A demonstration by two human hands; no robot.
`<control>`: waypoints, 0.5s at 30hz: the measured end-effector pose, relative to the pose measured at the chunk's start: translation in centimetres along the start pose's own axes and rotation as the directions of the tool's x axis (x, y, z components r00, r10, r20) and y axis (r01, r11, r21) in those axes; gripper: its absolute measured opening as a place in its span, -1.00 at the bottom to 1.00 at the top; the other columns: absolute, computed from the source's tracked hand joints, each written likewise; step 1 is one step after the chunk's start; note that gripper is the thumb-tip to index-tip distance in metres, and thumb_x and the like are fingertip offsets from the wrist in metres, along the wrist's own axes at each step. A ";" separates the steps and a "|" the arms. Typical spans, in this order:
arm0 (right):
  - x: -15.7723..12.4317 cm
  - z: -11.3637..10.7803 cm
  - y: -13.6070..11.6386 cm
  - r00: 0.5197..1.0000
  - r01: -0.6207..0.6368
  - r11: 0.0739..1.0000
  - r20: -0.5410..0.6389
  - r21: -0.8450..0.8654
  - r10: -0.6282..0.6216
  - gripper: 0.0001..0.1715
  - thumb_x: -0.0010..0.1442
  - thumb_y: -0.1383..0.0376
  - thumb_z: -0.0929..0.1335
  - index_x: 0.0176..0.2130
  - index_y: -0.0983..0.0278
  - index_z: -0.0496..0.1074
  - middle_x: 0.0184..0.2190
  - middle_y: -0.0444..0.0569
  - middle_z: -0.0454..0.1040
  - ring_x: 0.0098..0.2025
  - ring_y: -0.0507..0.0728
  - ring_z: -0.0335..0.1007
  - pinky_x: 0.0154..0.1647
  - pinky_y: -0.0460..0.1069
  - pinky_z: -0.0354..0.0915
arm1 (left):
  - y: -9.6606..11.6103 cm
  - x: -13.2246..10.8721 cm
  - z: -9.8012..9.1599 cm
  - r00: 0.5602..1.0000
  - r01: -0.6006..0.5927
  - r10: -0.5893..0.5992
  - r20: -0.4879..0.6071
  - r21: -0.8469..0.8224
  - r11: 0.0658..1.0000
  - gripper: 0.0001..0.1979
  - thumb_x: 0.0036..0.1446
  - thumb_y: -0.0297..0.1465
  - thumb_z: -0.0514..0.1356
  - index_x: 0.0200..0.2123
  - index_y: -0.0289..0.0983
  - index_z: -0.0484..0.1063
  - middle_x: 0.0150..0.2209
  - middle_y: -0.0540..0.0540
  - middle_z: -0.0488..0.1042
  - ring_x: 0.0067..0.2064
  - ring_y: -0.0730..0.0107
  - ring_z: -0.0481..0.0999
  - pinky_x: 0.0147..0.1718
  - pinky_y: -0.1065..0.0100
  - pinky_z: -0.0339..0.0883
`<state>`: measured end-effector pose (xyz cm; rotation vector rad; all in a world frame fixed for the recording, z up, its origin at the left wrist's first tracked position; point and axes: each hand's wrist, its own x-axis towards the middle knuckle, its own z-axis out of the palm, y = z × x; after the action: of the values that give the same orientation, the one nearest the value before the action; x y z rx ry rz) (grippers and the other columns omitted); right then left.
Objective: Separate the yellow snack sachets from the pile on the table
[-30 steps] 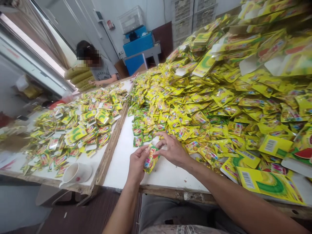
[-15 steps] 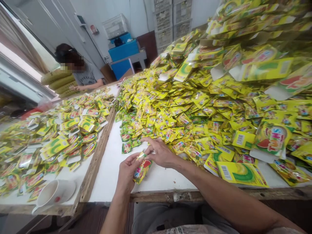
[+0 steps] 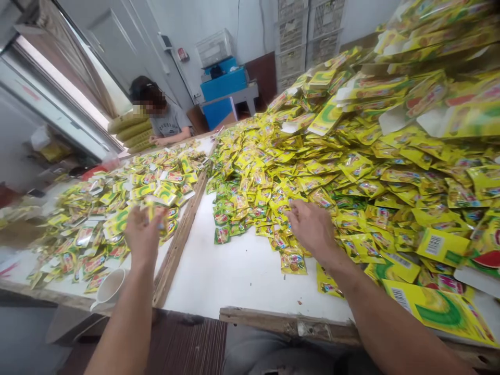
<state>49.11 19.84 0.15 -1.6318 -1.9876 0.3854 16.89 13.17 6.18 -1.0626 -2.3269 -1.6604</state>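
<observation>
On the left, my left hand (image 3: 141, 234) reaches over a heap of filled yellow boxes (image 3: 117, 221). A small yellow candy box (image 3: 157, 216), smeared by motion, is between its thumb and fingers. My right hand (image 3: 314, 229) is at the near edge of the big heap of yellow candy sachets (image 3: 265, 172). Its fingers are curled down onto the sachets, and whatever is under the fingertips is hidden. Beside that hand, a single sachet (image 3: 294, 261) lies on the white tabletop (image 3: 203, 260).
A wooden strip (image 3: 182, 234) divides the tabletop. A white mug (image 3: 111, 286) stands at the near left. Flat, unfilled boxes (image 3: 437, 307) lie and pile up on the right. Across the table sits a co-worker (image 3: 167, 122) beside stacked sacks (image 3: 135, 133).
My hands were together on the box at the middle. The left has carried it left over the box heap, while the right has moved right to the sachets. The view has shifted left.
</observation>
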 end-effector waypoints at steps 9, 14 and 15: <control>0.3 1.4 1.1 0.970 0.000 0.979 0.236 -0.202 0.048 -0.71 0.14 0.25 0.32 -0.11 0.29 0.37 -0.25 0.12 0.50 -0.20 0.25 0.37 -0.36 -0.01 0.12 | 0.2 -9.2 7.6 0.688 -0.457 0.183 0.702 0.224 0.861 -0.73 -0.08 -0.34 0.24 -0.24 -0.26 0.49 -0.23 -0.21 0.54 -0.11 0.08 0.45 -0.13 0.23 0.26; 0.3 1.5 0.6 0.981 0.030 0.999 0.193 0.021 -0.033 -0.76 0.19 0.21 0.25 -0.20 0.25 0.42 -0.30 0.04 0.51 -0.27 0.19 0.40 -0.34 -0.03 0.15 | -1.1 -10.3 10.0 0.742 -0.251 0.064 0.668 0.188 0.950 -0.73 -0.05 -0.46 0.18 -0.21 -0.22 0.49 -0.30 -0.17 0.56 -0.19 0.12 0.50 -0.17 0.24 0.26; 0.2 1.5 0.4 0.981 0.012 0.998 0.195 0.066 -0.025 -0.75 0.18 0.20 0.26 -0.20 0.26 0.42 -0.33 0.03 0.51 -0.28 0.20 0.40 -0.34 -0.02 0.16 | -1.4 -10.0 9.9 0.770 -0.105 0.010 0.638 0.111 0.988 -0.75 -0.06 -0.44 0.20 -0.23 -0.23 0.49 -0.34 -0.14 0.56 -0.23 0.15 0.51 -0.21 0.25 0.28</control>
<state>48.54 20.31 -1.24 -1.5871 -2.1077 0.6174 26.63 16.65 -3.38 -1.8796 -2.6860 -1.1971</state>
